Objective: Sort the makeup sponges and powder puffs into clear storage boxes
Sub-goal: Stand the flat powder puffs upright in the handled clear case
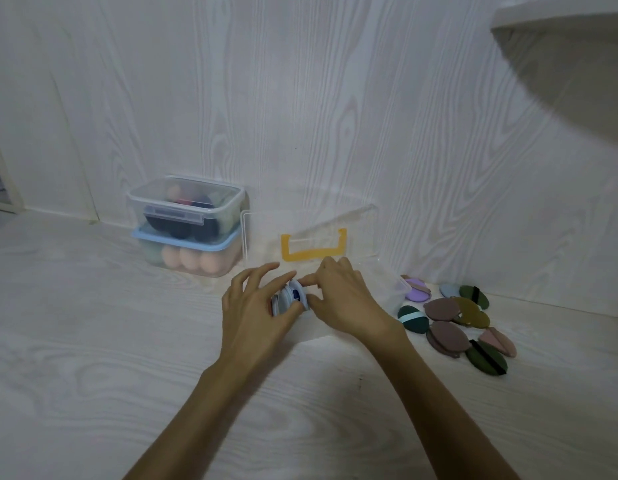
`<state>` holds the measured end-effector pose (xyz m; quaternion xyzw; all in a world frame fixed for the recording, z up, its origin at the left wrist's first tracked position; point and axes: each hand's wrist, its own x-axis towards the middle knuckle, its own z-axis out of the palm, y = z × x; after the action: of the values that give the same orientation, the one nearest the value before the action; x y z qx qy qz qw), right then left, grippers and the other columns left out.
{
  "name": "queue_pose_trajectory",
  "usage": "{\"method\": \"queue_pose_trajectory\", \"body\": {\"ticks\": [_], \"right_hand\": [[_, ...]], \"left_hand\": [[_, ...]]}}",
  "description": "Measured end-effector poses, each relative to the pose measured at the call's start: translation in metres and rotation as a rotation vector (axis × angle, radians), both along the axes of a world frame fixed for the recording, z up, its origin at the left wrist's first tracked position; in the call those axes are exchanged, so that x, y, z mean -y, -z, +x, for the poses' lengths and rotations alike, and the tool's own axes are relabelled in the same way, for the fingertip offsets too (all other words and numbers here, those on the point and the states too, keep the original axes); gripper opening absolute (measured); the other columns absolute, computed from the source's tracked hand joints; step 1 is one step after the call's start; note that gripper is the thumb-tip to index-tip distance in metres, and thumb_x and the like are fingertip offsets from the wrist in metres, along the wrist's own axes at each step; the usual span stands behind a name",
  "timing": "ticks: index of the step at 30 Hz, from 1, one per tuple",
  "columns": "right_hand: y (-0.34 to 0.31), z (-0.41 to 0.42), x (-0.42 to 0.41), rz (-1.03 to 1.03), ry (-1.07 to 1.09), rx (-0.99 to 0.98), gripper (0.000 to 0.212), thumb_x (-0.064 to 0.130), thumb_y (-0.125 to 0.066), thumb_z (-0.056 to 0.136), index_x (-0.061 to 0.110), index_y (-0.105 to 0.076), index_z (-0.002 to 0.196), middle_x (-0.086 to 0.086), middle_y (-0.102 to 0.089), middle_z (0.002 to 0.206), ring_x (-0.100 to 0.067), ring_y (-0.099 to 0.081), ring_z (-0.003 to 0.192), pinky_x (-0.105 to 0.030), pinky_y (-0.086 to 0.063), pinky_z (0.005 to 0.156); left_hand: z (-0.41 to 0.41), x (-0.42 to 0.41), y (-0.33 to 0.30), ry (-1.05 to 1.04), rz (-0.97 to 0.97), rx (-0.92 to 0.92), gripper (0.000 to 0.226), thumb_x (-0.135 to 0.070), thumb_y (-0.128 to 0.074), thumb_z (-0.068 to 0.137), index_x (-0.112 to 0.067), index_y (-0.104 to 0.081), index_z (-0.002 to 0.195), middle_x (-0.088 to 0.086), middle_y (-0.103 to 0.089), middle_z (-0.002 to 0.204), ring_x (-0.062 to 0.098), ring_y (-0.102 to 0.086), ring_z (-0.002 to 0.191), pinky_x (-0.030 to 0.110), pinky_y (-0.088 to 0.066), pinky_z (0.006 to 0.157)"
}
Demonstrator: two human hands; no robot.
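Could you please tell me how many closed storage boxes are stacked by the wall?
2: the clear-lidded box sits on the blue-lidded box, left of the hands. A third, open box is separate.

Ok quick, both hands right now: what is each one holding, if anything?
Left hand: fingers curled round a small stack of white and blue puffs.
Right hand: thumb and forefinger pinch the same stack from the other side.

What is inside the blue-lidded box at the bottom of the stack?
Through the blue-lidded box wall, several peach egg-shaped sponges and something greenish at its left. The clear box stacked on top hides the rest.
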<state>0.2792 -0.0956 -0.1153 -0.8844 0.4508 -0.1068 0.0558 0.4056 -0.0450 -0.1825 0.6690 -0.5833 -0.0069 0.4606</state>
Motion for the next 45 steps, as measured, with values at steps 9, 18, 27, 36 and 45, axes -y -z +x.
{"method": "queue_pose_trajectory", "body": {"ticks": [9, 18, 27, 36, 45], "right_hand": [[0.0, -0.005, 0.01, 0.102, 0.007, 0.104, 0.032, 0.038, -0.062, 0.087, 0.038, -0.063, 0.119, 0.001, -0.051, 0.111, -0.019, -0.041, 0.109, -0.031, -0.034, 0.091], [-0.024, -0.034, 0.018, 0.385, -0.153, 0.264, 0.028, 0.011, -0.05, 0.096, 0.02, -0.067, 0.117, 0.006, -0.062, 0.116, 0.008, -0.049, 0.083, -0.005, -0.035, 0.071], [0.004, -0.161, 0.104, 0.127, 0.82, 0.104, 0.02, 0.018, -0.066, 0.078, 0.005, -0.066, 0.092, -0.015, -0.067, 0.099, -0.031, -0.062, 0.089, -0.03, -0.048, 0.071], [0.02, -0.159, 0.112, -0.095, 0.774, -0.069, 0.017, 0.014, -0.052, 0.089, 0.002, -0.06, 0.097, -0.017, -0.062, 0.107, -0.032, -0.057, 0.101, -0.032, -0.043, 0.083], [-0.054, -0.09, 0.037, -0.003, 0.443, 0.691, 0.018, 0.019, -0.055, 0.089, 0.01, -0.07, 0.082, -0.005, -0.068, 0.073, -0.015, -0.067, 0.063, -0.024, -0.052, 0.059]], "left_hand": [[0.002, 0.001, -0.003, 0.042, 0.002, -0.084, 0.065, -0.068, -0.039, 0.064, -0.034, -0.065, 0.113, -0.022, -0.049, 0.124, 0.006, -0.033, 0.122, 0.027, -0.031, 0.094], [-0.002, -0.002, -0.004, 0.004, -0.014, -0.161, 0.048, -0.07, -0.053, 0.061, -0.037, -0.063, 0.095, -0.024, -0.047, 0.112, 0.006, -0.039, 0.119, 0.032, -0.042, 0.091], [-0.002, -0.001, -0.004, 0.016, -0.031, -0.151, 0.057, -0.065, -0.044, 0.059, -0.03, -0.067, 0.097, -0.024, -0.048, 0.114, 0.007, -0.038, 0.119, 0.025, -0.033, 0.089], [-0.004, -0.003, -0.001, 0.027, -0.036, -0.179, 0.046, -0.064, -0.045, 0.06, -0.037, -0.062, 0.094, -0.023, -0.048, 0.116, 0.009, -0.039, 0.121, 0.032, -0.037, 0.093], [-0.006, -0.006, -0.004, 0.038, -0.049, -0.224, 0.038, -0.062, -0.046, 0.058, -0.043, -0.054, 0.09, -0.023, -0.047, 0.115, 0.006, -0.038, 0.119, 0.029, -0.035, 0.093]]}}
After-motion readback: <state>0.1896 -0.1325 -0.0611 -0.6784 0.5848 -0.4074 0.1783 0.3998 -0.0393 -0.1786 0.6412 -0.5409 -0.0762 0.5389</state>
